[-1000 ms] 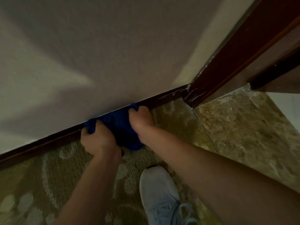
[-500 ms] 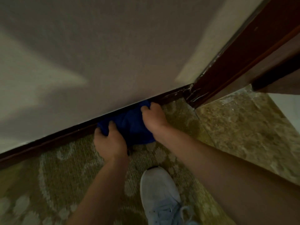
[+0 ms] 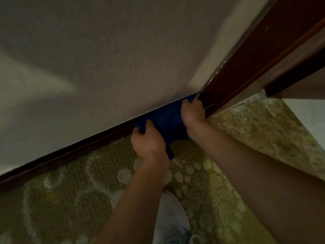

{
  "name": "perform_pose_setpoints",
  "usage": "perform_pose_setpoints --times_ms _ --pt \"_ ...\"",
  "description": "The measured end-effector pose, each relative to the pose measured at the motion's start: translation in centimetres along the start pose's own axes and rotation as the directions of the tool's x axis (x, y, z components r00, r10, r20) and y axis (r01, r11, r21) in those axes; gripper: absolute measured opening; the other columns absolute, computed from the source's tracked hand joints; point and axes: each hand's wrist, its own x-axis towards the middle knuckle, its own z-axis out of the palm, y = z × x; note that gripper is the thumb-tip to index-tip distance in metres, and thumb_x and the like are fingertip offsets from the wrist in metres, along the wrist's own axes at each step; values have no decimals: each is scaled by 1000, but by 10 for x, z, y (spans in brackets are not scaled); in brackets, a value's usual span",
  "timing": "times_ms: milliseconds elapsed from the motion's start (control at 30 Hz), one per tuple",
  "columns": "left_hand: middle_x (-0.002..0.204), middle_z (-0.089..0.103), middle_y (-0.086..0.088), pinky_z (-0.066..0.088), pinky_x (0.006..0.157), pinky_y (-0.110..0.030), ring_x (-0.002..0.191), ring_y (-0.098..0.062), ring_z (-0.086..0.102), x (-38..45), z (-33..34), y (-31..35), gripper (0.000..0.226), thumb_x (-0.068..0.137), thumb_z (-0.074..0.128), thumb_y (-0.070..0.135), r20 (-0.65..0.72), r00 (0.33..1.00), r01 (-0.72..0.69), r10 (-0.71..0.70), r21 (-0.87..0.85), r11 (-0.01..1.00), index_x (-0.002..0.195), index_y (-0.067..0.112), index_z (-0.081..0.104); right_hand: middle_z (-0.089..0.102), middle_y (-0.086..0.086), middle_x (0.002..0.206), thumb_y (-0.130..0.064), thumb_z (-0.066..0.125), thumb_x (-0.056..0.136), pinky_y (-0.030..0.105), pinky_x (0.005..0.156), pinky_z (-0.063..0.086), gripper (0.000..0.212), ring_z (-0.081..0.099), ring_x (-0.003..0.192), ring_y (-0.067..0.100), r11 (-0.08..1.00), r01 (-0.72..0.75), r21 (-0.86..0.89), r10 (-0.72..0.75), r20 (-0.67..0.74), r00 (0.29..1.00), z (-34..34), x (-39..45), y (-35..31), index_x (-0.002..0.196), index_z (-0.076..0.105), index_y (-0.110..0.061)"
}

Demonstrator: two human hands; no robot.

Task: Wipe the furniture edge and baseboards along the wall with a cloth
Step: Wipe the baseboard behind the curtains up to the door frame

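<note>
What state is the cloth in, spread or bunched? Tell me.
Bunched. Both the left hand and right hand grip the cloth, which bulges in folds against the baseboard.

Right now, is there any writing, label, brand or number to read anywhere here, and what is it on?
None can be read. The blue cloth, baseboard, wall, carpet and grey shoe show no lettering; the picture is dim and slightly blurred.

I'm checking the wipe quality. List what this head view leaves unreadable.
- Dark wooden baseboard behind the blue cloth: covered by cloth and hands, so cleanliness is unknown.
- Fingertips of left hand and right hand: tucked into the cloth.
- White sneaker: partly behind the left forearm, cut by the bottom edge.
</note>
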Motion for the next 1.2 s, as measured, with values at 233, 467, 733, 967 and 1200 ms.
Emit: perform_pose_setpoints --times_ms 233,467,733,967,1200 --pt "133 58 -12 46 103 -52 116 -32 59 8 -36 -3 39 100 50 16 17 1000 8 -6 -85 996 138 11 49 57 19 127 -31 39 99 38 96 46 41 56 113 35 996 66 -53 -58 135 989 13 -14 4 124 53 -3" --pt "151 40 -8 37 112 -48 134 -29 44 1 -6 -9 53 102 46 18 69 996 53 -53 0 999 152 17 29 51 12 137 -30 36 100 42 104 43 45 51 120 33 995 -25 96 25 6 1000 3 3 5 138 44 -8" --pt "132 60 -1 47 102 -45 115 -23 61 -4 -111 -14 28 98 55 25 -123 988 74 -88 -116 990 126 26 57 67 11 113 -22 54 94 35 79 53 24 65 100 29 907 -290 305 128 456 881 50 -50 64 115 64 -14" --pt "136 57 -17 52 86 -44 118 -35 58 20 -40 0 39 104 39 22 253 934 297 -254 -147 944 139 9 48 65 20 120 -22 55 86 41 79 57 40 65 102 34 822 -343 455 236 276 932 25 9 40 122 60 -6" --pt "135 57 -17 55 88 -41 116 -31 59 11 -6 6 39 103 44 19 423 846 380 -324 -54 923 139 7 48 53 14 134 -23 48 99 43 102 47 46 55 119 33 796 -242 555 286 8 958 -5 22 25 142 41 -8"
